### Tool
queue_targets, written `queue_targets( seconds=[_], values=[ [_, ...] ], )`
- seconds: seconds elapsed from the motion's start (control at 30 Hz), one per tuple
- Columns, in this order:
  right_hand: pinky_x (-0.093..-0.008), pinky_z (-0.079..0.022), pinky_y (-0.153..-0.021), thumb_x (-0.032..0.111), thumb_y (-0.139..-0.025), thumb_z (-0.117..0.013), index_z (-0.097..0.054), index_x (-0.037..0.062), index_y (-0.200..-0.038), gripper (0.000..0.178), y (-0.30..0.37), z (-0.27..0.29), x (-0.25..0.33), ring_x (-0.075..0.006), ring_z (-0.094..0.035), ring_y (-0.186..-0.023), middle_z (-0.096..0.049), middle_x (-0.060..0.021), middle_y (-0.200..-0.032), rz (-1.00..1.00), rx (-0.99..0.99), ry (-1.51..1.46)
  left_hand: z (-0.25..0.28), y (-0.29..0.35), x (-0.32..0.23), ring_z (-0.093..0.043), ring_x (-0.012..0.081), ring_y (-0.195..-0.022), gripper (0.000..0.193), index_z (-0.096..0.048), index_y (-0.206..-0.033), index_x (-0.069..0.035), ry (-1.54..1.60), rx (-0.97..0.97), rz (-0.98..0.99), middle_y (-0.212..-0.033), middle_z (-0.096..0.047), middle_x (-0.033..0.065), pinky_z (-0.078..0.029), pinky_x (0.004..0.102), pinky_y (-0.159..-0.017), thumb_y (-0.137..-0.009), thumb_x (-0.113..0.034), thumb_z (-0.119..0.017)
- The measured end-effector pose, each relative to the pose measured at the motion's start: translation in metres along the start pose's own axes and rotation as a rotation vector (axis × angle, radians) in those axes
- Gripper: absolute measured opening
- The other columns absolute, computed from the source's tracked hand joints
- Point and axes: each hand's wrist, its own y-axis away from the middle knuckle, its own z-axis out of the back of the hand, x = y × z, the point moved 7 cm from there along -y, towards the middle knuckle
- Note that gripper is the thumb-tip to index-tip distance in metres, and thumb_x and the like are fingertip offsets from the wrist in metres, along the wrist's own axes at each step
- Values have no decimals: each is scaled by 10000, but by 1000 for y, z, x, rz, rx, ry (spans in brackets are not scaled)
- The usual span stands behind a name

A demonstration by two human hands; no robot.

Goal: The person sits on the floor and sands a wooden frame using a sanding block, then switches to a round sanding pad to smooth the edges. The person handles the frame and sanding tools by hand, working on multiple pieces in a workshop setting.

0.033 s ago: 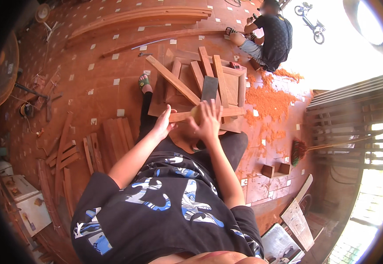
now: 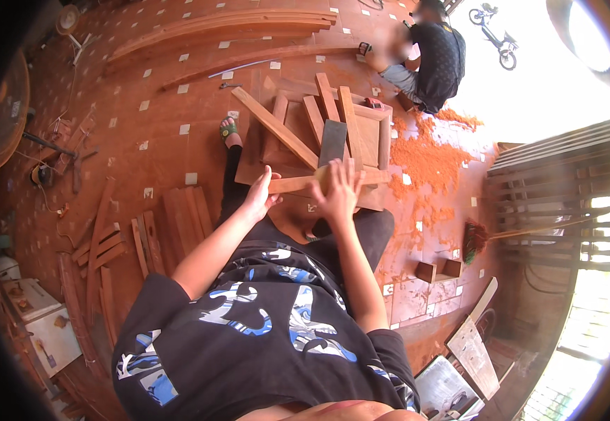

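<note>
My left hand (image 2: pixel 258 198) grips the left end of a reddish wooden strip (image 2: pixel 291 184), thumb up along its end. The strip lies crosswise in front of me over a framed wooden panel (image 2: pixel 385 144). My right hand (image 2: pixel 339 195) rests on the strip with fingers fanned, pressing a tan pad (image 2: pixel 321 175) that is mostly hidden under the palm. Just beyond that hand lies a dark grey flat block (image 2: pixel 333 139). Several more wooden strips (image 2: pixel 275 126) fan out across the panel.
Orange shavings (image 2: pixel 424 158) cover the floor on the right, near a crouching person (image 2: pixel 439 59). Long boards (image 2: pixel 221 31) lie at the far side; shorter boards (image 2: pixel 179 221) are at my left. A broom (image 2: pixel 475 238) and a small wooden box (image 2: pixel 439 272) sit right.
My right hand and the tan pad have slid slightly right along the strip. The left hand keeps its place at the strip's end.
</note>
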Motion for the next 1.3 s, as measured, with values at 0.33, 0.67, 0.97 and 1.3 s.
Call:
queue_targets(
  seconds=[0.33,0.67,0.97,1.3],
  values=[
    [-619,-54,-1259,593,-926,-598,-446,-50,-1497,873,-3,-11,-2,-381,-270,-1543,-464,-219,-1542,-20,32,4,-8,-12,1,-517,117,-596,397,-619,-1100,-152,48,79,65,-860,-628,10,-512,347,-683,-1026,-540,-583],
    [-648,-232,-1195,419,-634,-841,-508,70,-1408,912,-10,14,29,-365,-470,-1366,-536,-145,-1373,246,97,-64,-11,-1,12,-679,200,-728,429,-615,-1187,-133,19,106,235,-1022,-701,75,-606,348,-665,-1015,-526,-605],
    [-645,-147,-1239,519,-792,-793,-439,92,-1517,913,-14,25,-104,-335,-349,-1504,-476,-127,-1521,-21,136,192,-27,41,-36,-493,96,-594,239,-599,-1083,-96,-26,-24,50,-949,-577,48,-599,387,-763,-1079,-330,-552],
    [-562,-189,-1265,170,-667,-685,-479,16,-1465,839,-3,32,52,-373,-412,-1444,-517,-212,-1423,265,224,-374,-38,107,-65,-480,68,-621,197,-604,-1175,-104,-154,-86,24,-1056,-568,21,-586,363,-763,-1086,-268,-541]
  ],
)
